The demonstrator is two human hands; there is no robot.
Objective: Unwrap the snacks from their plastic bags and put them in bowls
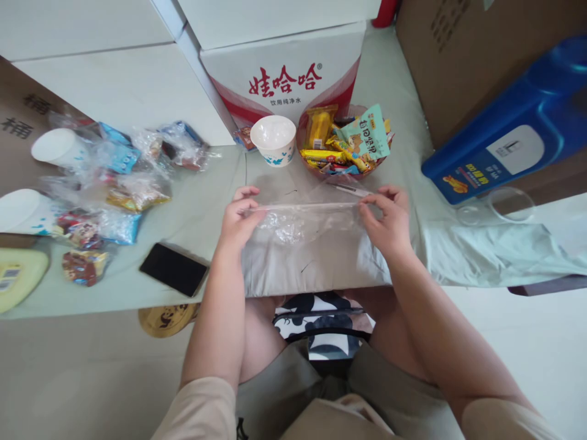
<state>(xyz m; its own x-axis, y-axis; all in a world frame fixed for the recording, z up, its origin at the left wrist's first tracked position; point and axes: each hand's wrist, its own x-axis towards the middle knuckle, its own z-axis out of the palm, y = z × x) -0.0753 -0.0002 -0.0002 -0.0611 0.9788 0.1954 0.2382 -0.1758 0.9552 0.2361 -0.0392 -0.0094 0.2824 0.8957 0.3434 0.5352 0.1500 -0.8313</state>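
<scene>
A clear plastic bag (305,229) is stretched flat between my hands over the cloth-covered table. My left hand (241,217) pinches its left end between thumb and fingers. The right end is pinched by my right hand (387,217). Just beyond the bag, a thin white tool (351,190) lies near my right fingertips; its kind is unclear. Behind it stands a bowl (309,166) full of packaged snacks, with a pale green snack packet (367,137) on top. Left of the bowl, a white paper cup (274,142) with blue print stands upright.
Tipped paper cups (57,146) and several bagged snacks (137,192) lie at the left, near a black phone (174,269). A large blue bottle (509,134) leans at the right beside clear plastic lids (509,205). A white and red carton (288,76) stands behind.
</scene>
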